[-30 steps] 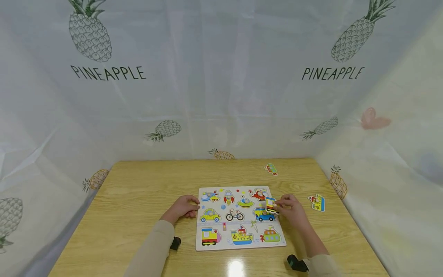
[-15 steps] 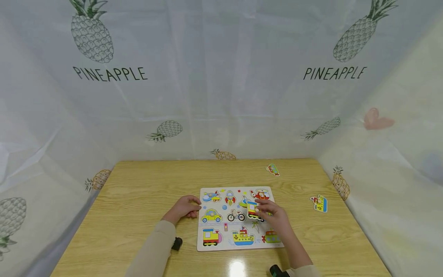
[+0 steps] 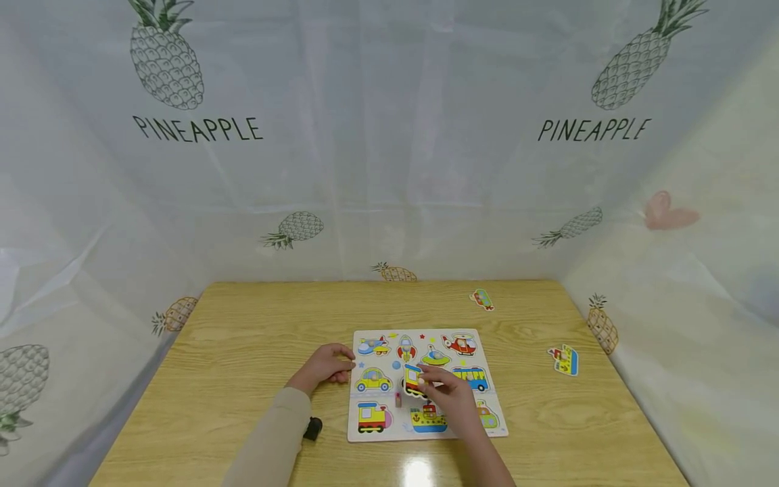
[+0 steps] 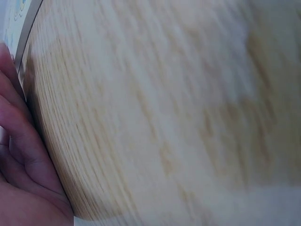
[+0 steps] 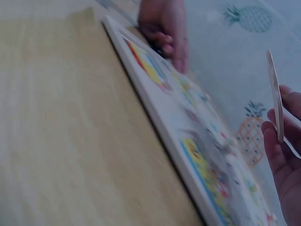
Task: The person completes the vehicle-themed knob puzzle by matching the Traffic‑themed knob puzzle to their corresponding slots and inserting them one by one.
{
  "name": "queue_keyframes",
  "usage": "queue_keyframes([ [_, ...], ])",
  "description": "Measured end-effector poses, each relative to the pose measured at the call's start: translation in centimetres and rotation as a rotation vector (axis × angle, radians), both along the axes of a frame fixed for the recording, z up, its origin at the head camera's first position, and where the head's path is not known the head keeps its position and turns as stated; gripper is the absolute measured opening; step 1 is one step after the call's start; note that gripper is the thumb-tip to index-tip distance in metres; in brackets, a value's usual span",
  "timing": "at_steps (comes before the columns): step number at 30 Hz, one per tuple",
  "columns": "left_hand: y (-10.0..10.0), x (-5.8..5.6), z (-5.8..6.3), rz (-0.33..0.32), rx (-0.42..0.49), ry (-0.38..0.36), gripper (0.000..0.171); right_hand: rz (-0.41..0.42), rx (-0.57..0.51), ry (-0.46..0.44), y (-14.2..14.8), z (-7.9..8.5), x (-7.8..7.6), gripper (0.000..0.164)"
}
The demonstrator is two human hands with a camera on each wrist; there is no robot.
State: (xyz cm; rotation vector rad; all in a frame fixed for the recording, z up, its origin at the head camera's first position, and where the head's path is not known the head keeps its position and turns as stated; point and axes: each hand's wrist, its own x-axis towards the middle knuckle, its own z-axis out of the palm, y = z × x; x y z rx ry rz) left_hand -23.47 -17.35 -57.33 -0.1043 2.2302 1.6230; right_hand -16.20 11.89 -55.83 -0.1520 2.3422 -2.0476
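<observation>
A white peg puzzle board [image 3: 389, 433] with vehicle pictures lies on the wooden table. My right hand [image 3: 449, 396] pinches a train puzzle piece [image 3: 412, 380] above the middle of the board; the piece covers the bicycle picture. In the right wrist view the piece [image 5: 276, 94] shows edge-on, raised above the board, between the thumb and fingers of the right hand [image 5: 287, 150]. At the board's left edge my left hand [image 3: 328, 363] holds the rim with bent fingers. A train picture [image 3: 372, 418] fills the board's lower left, with the boat picture [image 3: 428, 421] to its right.
A submarine piece [image 3: 483, 299] lies on the table [image 3: 274, 311] beyond the board. To the board's right is a boat piece [image 3: 565, 360]. A pineapple-print curtain [image 3: 389, 169] closes off the back and both sides.
My right hand has carried the train piece leftward from the board's right edge to its middle, over the bus and then the bicycle. My left hand stays at the left rim.
</observation>
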Motion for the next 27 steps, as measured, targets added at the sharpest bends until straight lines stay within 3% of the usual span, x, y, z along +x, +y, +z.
queue_keyframes([
  [9, 0.2, 0.0, 0.1, 0.003, -0.018, 0.008, 0.018, 0.068, 0.035, -0.024, -3.0, -1.1, 1.1, 0.013],
  [16, 0.1, -0.1, 0.0, -0.004, 0.009, -0.004, 0.017, 0.050, 0.011, 0.025, -4.6, -2.3, 1.3, 0.012],
  [21, 0.0, -0.1, 0.1, -0.017, 0.015, 0.009, 0.017, 0.085, 0.000, 0.072, -5.9, -3.0, 1.3, 0.013],
  [27, 0.0, -0.2, 0.0, -0.017, 0.002, 0.018, 0.017, 0.096, -0.002, 0.069, -6.8, -3.7, 1.4, 0.012],
])
